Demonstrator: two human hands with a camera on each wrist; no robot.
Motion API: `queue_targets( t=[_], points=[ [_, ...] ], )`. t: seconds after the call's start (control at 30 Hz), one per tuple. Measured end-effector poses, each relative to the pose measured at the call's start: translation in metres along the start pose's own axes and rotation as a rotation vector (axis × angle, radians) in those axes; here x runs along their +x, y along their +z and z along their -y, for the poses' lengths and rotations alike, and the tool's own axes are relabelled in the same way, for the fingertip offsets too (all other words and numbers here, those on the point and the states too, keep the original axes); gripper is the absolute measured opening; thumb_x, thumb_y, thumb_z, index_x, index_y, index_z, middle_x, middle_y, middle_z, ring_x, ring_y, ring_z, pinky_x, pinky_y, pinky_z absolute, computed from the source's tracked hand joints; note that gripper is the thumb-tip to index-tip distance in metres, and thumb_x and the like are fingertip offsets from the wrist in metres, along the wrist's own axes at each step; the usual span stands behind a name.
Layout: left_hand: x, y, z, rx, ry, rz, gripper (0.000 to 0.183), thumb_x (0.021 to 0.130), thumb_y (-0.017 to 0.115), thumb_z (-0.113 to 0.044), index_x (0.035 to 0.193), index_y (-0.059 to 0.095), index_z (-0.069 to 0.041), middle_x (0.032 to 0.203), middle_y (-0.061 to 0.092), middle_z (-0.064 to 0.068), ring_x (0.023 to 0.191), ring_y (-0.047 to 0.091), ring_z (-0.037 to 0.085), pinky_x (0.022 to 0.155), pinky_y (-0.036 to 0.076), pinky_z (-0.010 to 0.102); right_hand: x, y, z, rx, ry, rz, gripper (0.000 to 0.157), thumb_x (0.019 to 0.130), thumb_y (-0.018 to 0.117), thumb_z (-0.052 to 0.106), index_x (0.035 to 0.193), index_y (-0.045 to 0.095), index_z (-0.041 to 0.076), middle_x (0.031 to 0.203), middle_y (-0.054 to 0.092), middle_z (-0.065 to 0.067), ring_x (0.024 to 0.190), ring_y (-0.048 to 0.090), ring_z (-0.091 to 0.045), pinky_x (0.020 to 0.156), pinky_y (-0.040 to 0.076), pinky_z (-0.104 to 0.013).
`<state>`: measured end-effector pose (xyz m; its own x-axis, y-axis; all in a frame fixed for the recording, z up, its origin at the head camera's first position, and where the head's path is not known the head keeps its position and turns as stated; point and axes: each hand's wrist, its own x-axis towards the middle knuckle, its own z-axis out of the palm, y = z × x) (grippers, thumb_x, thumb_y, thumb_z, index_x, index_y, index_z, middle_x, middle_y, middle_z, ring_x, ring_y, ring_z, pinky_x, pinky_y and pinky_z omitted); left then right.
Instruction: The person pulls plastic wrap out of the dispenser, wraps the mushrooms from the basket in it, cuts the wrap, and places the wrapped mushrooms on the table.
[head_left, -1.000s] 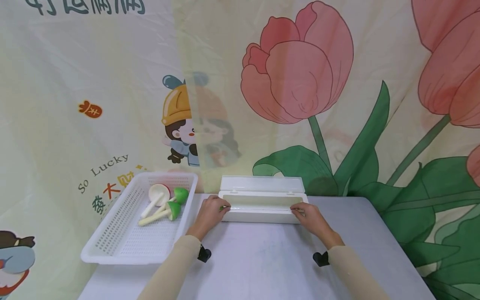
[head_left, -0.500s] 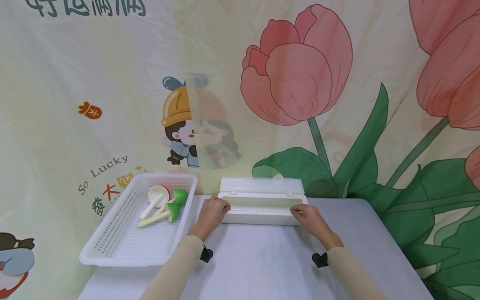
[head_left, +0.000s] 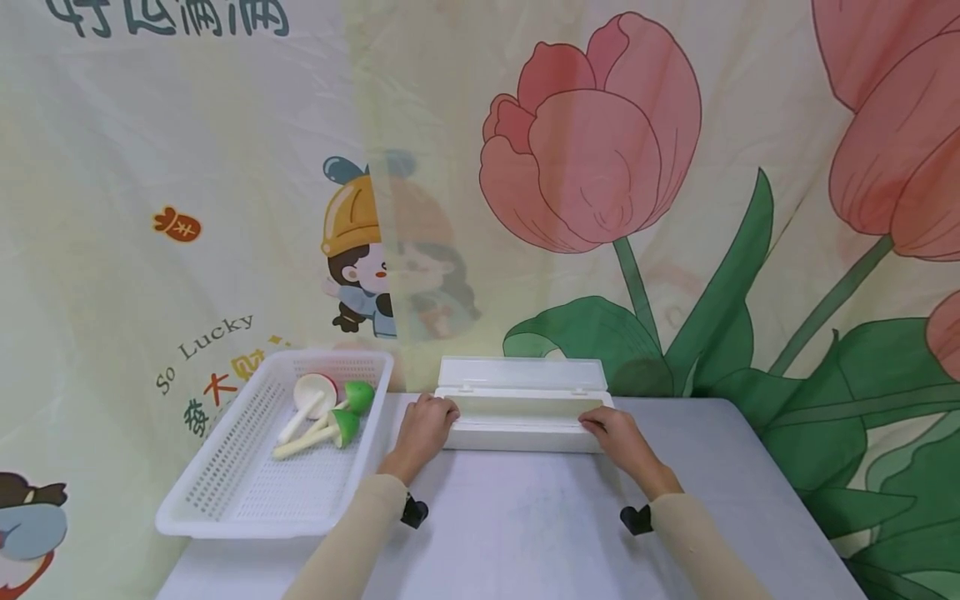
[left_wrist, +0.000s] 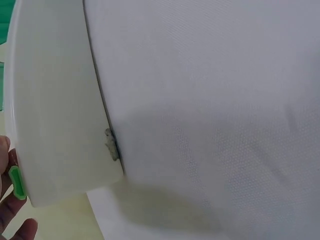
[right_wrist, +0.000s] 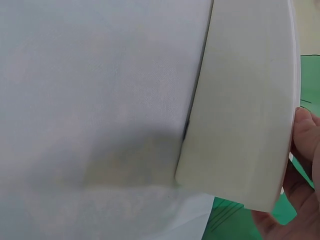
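A long white box (head_left: 525, 440) stands at the table's far side, its hinged lid (head_left: 522, 375) raised. Along its front rim lies a thin pale strip (head_left: 517, 426) with a green end piece (left_wrist: 18, 182). My left hand (head_left: 422, 433) is at the left front corner, pinching that green end between thumb and fingers. At the right front corner, my right hand (head_left: 626, 440) has its thumb and fingers at the strip's other end, against the rim. From the right wrist, the box wall (right_wrist: 240, 115) hides part of the pinch.
Left of the box sits a white perforated basket (head_left: 247, 527). Inside it lie a white round-headed piece with a red rim (head_left: 313, 398) and green-topped pieces (head_left: 347, 427) with cream handles. A printed cloth (head_left: 592, 167) hangs behind the table (head_left: 540, 533).
Both hands keep their places at the box corners. The dark and green ends seen at the fingertips earlier are now covered by the fingers. The head view has shifted slightly.
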<state>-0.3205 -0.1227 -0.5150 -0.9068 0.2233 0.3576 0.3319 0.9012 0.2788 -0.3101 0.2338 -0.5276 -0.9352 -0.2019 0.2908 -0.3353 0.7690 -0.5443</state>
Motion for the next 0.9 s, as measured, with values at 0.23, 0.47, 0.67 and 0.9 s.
queue_targets(
  t=[0.23, 0.47, 0.67, 0.9],
  points=[
    [0.002, 0.001, -0.001, -0.031, -0.012, -0.010, 0.007, 0.097, 0.071, -0.018, 0.092, 0.075, -0.014, 0.093, 0.077, 0.002, 0.094, 0.064, 0.027, 0.080, 0.050, 0.046, 0.006, 0.000, 0.007, -0.149, 0.047, 0.045, 0.007, 0.095, 0.071, 0.008, 0.097, 0.077, 0.005, 0.098, 0.073, -0.007, 0.096, 0.070, -0.028, 0.085, 0.057, -0.048],
    [0.011, -0.007, -0.004, -0.154, -0.019, -0.115, 0.009, 0.098, 0.070, -0.014, 0.091, 0.073, -0.009, 0.083, 0.074, 0.003, 0.083, 0.072, 0.027, 0.075, 0.057, 0.046, 0.009, -0.002, 0.011, -0.237, 0.095, 0.072, 0.006, 0.098, 0.068, 0.008, 0.098, 0.074, 0.007, 0.101, 0.072, -0.008, 0.100, 0.070, -0.030, 0.081, 0.054, -0.054],
    [0.013, -0.009, -0.005, -0.144, -0.012, 0.056, 0.012, 0.093, 0.076, -0.022, 0.099, 0.077, -0.012, 0.095, 0.077, 0.002, 0.091, 0.069, 0.025, 0.082, 0.054, 0.045, 0.009, -0.002, 0.009, -0.213, 0.058, 0.021, 0.006, 0.098, 0.067, 0.005, 0.096, 0.073, 0.007, 0.097, 0.071, -0.007, 0.095, 0.069, -0.027, 0.077, 0.055, -0.053],
    [0.006, 0.002, -0.004, -0.071, -0.003, 0.088, 0.017, 0.087, 0.081, -0.026, 0.102, 0.082, -0.017, 0.107, 0.078, -0.001, 0.102, 0.064, 0.029, 0.088, 0.048, 0.051, 0.009, 0.000, 0.010, -0.173, 0.060, 0.008, 0.005, 0.098, 0.067, 0.006, 0.096, 0.072, 0.007, 0.097, 0.071, -0.007, 0.094, 0.069, -0.026, 0.079, 0.055, -0.052]
  ],
)
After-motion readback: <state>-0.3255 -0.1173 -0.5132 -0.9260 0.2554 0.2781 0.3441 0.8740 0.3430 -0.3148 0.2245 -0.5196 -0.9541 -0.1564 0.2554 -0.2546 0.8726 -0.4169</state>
